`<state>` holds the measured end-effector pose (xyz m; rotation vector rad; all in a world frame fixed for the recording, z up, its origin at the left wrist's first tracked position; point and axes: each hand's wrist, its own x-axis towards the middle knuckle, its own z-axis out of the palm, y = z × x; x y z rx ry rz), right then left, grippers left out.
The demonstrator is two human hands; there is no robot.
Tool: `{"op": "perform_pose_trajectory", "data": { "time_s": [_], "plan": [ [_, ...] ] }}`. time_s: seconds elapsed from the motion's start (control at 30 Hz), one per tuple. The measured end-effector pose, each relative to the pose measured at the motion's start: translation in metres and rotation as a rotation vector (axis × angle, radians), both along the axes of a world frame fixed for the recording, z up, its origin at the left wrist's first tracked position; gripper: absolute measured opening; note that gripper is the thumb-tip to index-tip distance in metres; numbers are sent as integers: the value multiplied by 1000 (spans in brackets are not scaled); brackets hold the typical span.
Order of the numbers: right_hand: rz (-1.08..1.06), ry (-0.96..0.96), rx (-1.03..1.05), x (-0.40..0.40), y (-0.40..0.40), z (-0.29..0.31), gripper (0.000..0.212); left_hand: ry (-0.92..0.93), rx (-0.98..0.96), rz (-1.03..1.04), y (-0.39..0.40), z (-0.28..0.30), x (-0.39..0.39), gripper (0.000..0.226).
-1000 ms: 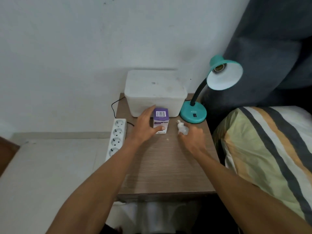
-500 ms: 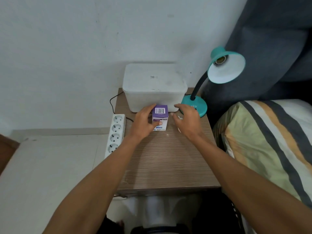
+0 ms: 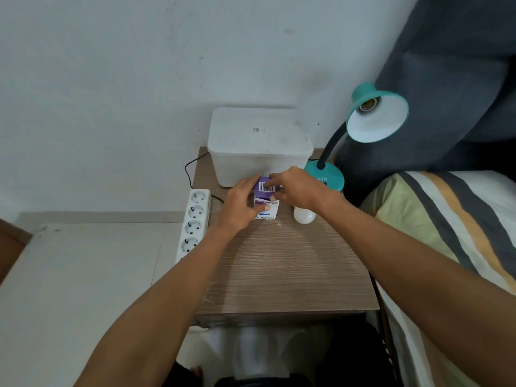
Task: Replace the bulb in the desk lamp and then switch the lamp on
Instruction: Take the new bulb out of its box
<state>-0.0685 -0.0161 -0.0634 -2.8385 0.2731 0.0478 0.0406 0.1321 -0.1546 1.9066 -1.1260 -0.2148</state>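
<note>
A small purple and white bulb box (image 3: 267,203) stands on the wooden bedside table (image 3: 284,263). My left hand (image 3: 240,205) grips the box from its left side. My right hand (image 3: 296,188) rests its fingertips on the box's purple top with the barcode. A bare white bulb (image 3: 303,215) lies on the table just under my right wrist. The teal desk lamp (image 3: 375,118) stands at the table's back right, its shade tilted towards me and its socket empty. Its round base (image 3: 331,175) is partly hidden behind my right hand.
A white plastic lidded box (image 3: 259,143) sits at the back of the table against the wall. A white power strip (image 3: 194,222) hangs at the table's left edge with a black cable. A striped bed (image 3: 446,224) lies to the right.
My right hand let go of the bare bulb, leaving it on the table, and moved left onto the top of the bulb box. My left hand kept hold of the box.
</note>
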Motion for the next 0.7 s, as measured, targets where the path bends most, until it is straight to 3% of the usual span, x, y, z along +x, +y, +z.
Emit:
{"op": "perform_pose_trajectory", "data": {
  "time_s": [0.2, 0.33, 0.57, 0.7],
  "plan": [
    [55, -77, -20, -4, -2, -6, 29, 29, -18, 23, -2, -5, -3, 83],
    [-7, -181, 80, -7, -5, -6, 31, 36, -26, 18, -2, -7, -2, 84],
    [-488, -382, 584, 5, -1, -8, 29, 31, -3, -20, 3, -1, -4, 103],
    [-728, -539, 489, 13, 4, -13, 30, -22, -2, -77, 6, -2, -3, 98]
  ]
}}
